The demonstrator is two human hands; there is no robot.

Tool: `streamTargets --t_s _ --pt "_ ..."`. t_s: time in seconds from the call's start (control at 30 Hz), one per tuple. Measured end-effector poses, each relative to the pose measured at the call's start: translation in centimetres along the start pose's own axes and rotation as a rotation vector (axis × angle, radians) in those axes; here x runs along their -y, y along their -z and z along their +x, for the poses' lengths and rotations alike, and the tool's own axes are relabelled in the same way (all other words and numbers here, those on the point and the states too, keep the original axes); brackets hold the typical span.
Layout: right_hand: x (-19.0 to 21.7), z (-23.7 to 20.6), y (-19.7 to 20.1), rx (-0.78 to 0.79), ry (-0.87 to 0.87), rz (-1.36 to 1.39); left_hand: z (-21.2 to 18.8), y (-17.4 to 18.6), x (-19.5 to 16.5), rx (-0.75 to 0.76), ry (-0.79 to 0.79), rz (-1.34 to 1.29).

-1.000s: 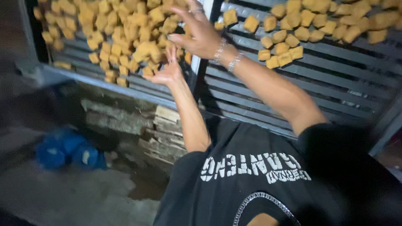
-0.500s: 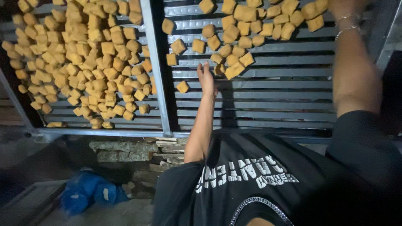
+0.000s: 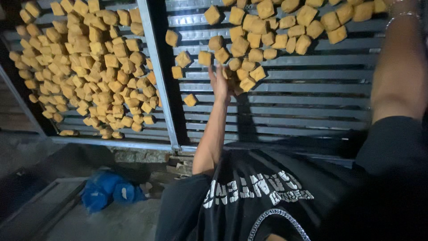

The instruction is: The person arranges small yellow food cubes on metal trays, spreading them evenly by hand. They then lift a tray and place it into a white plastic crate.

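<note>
The fried cubes (image 3: pixel 249 49), golden-brown and roughly square, lie scattered over a slatted metal rack (image 3: pixel 312 96), most of them bunched along its far part. The left hand (image 3: pixel 219 82) reaches out flat over the slats, fingers straight and close together, palm turned inward, gripping nothing; its fingertips touch the near edge of the cluster, just beside a couple of cubes at the lower end of the bunch. One single cube (image 3: pixel 190 99) sits apart on the slats to the left of the wrist. The left forearm runs straight back from the hand to a black shirt with white print (image 3: pixel 258 192) and a metal chain (image 3: pixel 278 221) at the lower edge of the view.

The right forearm rises along the right side, with a thin silvery bracelet (image 3: pixel 401 14) near the top corner; the right hand itself is cut off by the upper edge, so I cannot tell how it is held.

A pale metal bar (image 3: pixel 158 76) divides this rack from a second rack (image 3: pixel 147 134) on the left, where a denser heap of cubes (image 3: pixel 89 71) covers the slats. Below the racks lie rough stone or brick pieces (image 3: pixel 178 165), and on the dark floor sits a crumpled blue bag (image 3: pixel 109 192).
</note>
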State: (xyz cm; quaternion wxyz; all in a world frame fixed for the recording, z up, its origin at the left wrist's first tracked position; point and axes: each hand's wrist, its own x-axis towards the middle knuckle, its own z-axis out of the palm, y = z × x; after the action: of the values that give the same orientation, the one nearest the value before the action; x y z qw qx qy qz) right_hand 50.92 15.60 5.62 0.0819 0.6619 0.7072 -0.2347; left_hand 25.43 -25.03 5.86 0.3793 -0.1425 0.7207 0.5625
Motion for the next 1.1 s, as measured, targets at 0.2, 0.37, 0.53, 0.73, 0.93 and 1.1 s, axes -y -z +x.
streamTargets --t_s 0.2,0.37,0.53,0.73,0.93,1.1 --pt "4.5 -5.2 -5.3 0.088 0.295 0.101 2.7 -1.5 -0.1 0.164 -0.156 0.109" --pt "7.2 -9.9 -9.5 -0.006 0.539 0.355 2.7 -3.1 -1.6 0.256 0.156 -0.037" --pt "10.3 -9.9 -10.7 0.258 0.392 0.374 0.8 -5.1 -3.6 0.504 0.419 -0.106" --pt "14.6 -10.7 -10.4 0.314 0.439 0.248 0.2 -7.6 -4.3 0.632 0.507 -0.159" --pt "15.7 -11.9 -9.9 0.402 0.647 0.302 0.3 -7.2 -4.9 0.684 0.462 -0.348" --pt "15.9 -17.7 -10.9 0.251 0.773 0.526 -1.2 -6.8 -4.7 0.586 0.286 -0.497"
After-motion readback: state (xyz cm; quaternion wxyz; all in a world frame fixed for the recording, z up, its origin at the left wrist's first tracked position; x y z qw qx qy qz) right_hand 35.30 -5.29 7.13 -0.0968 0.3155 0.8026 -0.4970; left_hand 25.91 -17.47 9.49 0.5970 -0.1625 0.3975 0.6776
